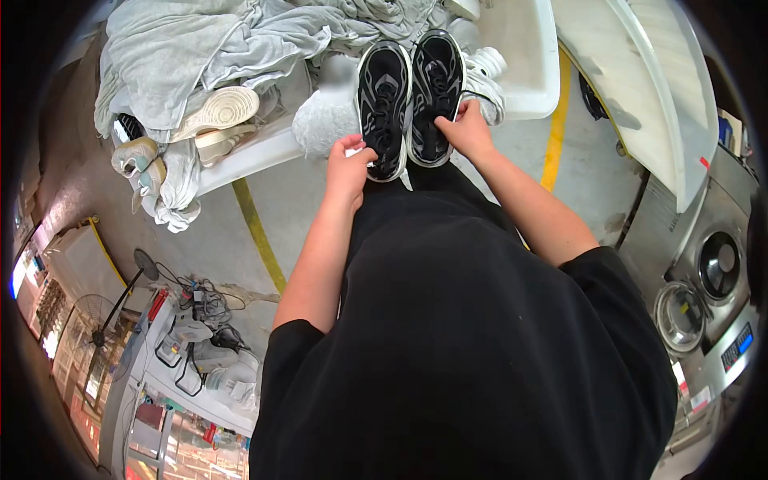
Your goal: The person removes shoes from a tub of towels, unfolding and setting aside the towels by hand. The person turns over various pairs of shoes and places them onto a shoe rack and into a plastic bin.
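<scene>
Two black sneakers with grey trim and pale soles stand side by side, toes pointing away from me. My left hand (350, 166) grips the left sneaker (384, 100) at the outer side of its heel, thumb at the collar. Closed on the right sneaker (438, 76) is my right hand (469, 130), with its thumb over the collar and its fingers along the outer side. Dark laces show on both shoes. Behind them lies a heap of pale grey cloths (232, 44), and a fluffy whitish cloth (324, 122) hangs beside the left sneaker.
A white tub (532, 100) holds the cloths. On its left rim rest a cream shoe (220, 112) and a beige-grey shoe (136, 158). Yellow lines (555, 136) cross the grey floor. At right stands a round-door machine (680, 316); at lower left, a standing fan (98, 336).
</scene>
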A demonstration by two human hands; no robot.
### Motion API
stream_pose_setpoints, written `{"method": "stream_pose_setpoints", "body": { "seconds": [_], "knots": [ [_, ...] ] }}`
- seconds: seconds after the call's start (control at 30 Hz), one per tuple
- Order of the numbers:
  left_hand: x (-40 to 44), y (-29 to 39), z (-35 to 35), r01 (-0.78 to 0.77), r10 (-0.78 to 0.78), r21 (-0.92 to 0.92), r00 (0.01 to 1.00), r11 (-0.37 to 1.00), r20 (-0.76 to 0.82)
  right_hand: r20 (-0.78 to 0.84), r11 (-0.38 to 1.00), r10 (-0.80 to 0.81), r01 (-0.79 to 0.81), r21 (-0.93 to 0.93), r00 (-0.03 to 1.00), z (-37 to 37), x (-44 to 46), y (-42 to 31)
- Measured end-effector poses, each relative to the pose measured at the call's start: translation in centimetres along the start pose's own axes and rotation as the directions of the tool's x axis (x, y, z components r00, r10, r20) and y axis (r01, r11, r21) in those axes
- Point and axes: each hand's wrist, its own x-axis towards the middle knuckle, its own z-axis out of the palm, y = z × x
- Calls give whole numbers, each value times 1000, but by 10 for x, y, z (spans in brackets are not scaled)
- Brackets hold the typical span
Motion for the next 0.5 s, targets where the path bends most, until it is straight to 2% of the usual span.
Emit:
{"method": "stream_pose_setpoints", "body": {
  "seconds": [0.07, 0.17, 0.27, 0.37, 0.47, 0.5],
  "knots": [
    [6, -1, -9, -80, 66, 235, 996, 969, 68, -6, 999, -15, 15, -42, 1000, 2, 4, 3],
    [0, 21, -3, -74, 14, 470, 991, 880, 130, 40, 997, 11, -7, -82, 999, -3, -1, -6],
    [10, 27, 7, -229, 188, 777, 971, 586, 145, 17, 989, -39, 41, -140, 999, -3, 0, -9],
    [17, 29, 18, -249, 224, 878, 960, 410, 168, -8, 982, -50, 48, -182, 999, 7, 6, -3],
    [8, 37, 31, -223, 223, 924, 962, 312, 158, -2, 987, 7, -7, -160, 1000, 0, -1, -16],
    [9, 35, 33, -227, 247, 921, 957, 316, 151, -14, 985, 0, -3, -175, 1000, 1, 1, -16]
  ]
}}
